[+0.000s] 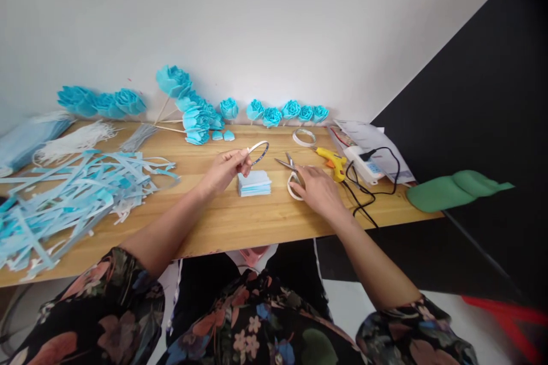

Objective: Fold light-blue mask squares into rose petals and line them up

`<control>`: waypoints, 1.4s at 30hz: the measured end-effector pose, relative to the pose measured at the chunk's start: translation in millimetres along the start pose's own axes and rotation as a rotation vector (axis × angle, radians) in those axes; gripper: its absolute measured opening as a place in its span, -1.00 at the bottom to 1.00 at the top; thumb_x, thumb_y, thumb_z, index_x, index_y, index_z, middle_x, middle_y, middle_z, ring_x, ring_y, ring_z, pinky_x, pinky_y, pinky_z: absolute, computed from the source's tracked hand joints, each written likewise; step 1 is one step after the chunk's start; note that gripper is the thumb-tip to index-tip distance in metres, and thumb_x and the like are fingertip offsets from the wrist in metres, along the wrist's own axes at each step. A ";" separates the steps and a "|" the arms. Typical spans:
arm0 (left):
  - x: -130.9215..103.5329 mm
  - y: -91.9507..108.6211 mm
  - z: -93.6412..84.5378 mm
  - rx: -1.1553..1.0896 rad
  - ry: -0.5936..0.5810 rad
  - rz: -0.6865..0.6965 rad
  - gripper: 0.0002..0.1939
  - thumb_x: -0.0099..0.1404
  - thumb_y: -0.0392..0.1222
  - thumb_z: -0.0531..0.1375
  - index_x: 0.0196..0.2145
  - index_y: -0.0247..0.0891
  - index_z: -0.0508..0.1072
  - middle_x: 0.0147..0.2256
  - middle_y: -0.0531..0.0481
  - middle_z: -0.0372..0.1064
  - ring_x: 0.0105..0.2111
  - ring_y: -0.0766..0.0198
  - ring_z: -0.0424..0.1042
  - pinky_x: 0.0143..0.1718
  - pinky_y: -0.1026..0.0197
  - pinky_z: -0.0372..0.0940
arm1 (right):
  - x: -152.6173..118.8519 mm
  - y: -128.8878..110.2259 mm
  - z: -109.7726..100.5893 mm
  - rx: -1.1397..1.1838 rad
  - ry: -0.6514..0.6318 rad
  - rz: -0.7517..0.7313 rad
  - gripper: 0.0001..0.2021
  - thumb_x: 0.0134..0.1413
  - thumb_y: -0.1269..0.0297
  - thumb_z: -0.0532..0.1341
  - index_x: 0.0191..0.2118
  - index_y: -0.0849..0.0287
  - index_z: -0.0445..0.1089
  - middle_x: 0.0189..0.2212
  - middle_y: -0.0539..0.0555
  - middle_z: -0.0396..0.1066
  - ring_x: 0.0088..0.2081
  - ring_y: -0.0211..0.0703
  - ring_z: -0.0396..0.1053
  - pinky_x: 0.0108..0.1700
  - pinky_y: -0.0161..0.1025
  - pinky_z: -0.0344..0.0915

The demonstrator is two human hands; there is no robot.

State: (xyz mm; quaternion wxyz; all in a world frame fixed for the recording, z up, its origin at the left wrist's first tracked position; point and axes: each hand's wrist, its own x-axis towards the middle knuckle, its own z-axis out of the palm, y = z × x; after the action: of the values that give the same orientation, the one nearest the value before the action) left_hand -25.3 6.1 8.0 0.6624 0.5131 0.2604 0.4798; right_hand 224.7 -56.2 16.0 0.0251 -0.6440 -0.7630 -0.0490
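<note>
My left hand (231, 168) pinches a thin white looped strip (259, 147) with dark marks on its inner side, held up over the wooden table. Just below and right of those fingers lies a stack of light blue pieces (254, 183). My right hand (315, 185) is closed around the handles of metal scissors (285, 164), whose blades are apart and point left. Beside that hand, partly covered by it, a white tape roll (293, 189) rests on the table (257, 222).
Blue fabric flowers (272, 117) line the wall. Blue and white strips (81, 197) pile up at the left. At the right are a yellow glue gun (333, 161), a power strip (363, 166) with black cables, another tape roll (304, 137) and a green bottle (449, 193).
</note>
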 end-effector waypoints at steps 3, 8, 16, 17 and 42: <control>0.8 0.3 -1.8 -0.030 0.006 0.008 -0.53 0.20 0.19 0.29 -0.49 -0.35 0.47 -0.64 0.05 0.25 -0.56 0.34 0.29 -0.42 0.26 0.19 | 3.4 1.2 -2.8 -0.010 -0.072 0.029 -0.52 0.28 0.15 0.13 0.24 0.25 0.26 -0.02 0.30 0.49 0.02 0.12 0.43 0.03 -0.08 0.29; 2.8 -1.0 -8.5 -0.104 -0.002 0.017 -0.50 0.24 0.23 0.23 -0.42 -0.35 0.50 -0.59 0.02 0.33 -0.53 0.32 0.34 -0.39 0.26 0.24 | 2.8 6.6 -1.6 -0.051 -0.131 0.076 -0.55 0.26 0.15 0.13 0.19 0.25 0.30 -0.06 0.32 0.50 -0.03 0.14 0.45 -0.05 -0.08 0.31; 5.7 1.1 -11.1 -0.173 0.036 -0.044 -0.43 0.30 0.29 0.12 -0.41 -0.35 0.48 -0.57 -0.02 0.36 -0.52 0.29 0.38 -0.41 0.25 0.28 | 23.7 40.9 -5.3 0.835 -0.023 0.235 -0.48 0.01 0.13 0.32 0.11 0.17 0.34 -0.18 0.16 0.48 -0.17 -0.03 0.46 -0.03 -0.04 0.37; 5.9 1.4 -11.3 -0.177 0.035 -0.045 -0.43 0.31 0.29 0.12 -0.41 -0.36 0.48 -0.57 -0.02 0.36 -0.52 0.29 0.38 -0.41 0.25 0.28 | 25.8 41.2 -10.1 1.050 -0.038 0.203 -0.44 -0.01 0.06 0.34 0.11 0.14 0.33 -0.18 0.14 0.47 -0.18 -0.06 0.46 -0.04 -0.04 0.39; 10.3 3.5 -22.9 -0.167 0.015 0.076 -0.41 0.23 0.34 0.17 -0.32 -0.35 0.52 -0.35 -0.12 0.47 -0.28 0.18 0.46 -0.10 0.12 0.32 | 62.5 -35.3 13.0 1.903 -0.905 -0.513 -0.35 0.15 -0.25 0.14 0.09 0.23 0.34 -0.33 0.14 0.46 -0.42 -0.19 0.41 -0.38 -0.22 0.43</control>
State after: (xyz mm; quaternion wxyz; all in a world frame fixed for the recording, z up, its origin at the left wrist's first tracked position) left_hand -41.6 25.3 5.1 0.6822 0.4621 0.2045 0.5285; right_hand 179.7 0.5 7.9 0.2197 -0.1399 -0.5388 0.8012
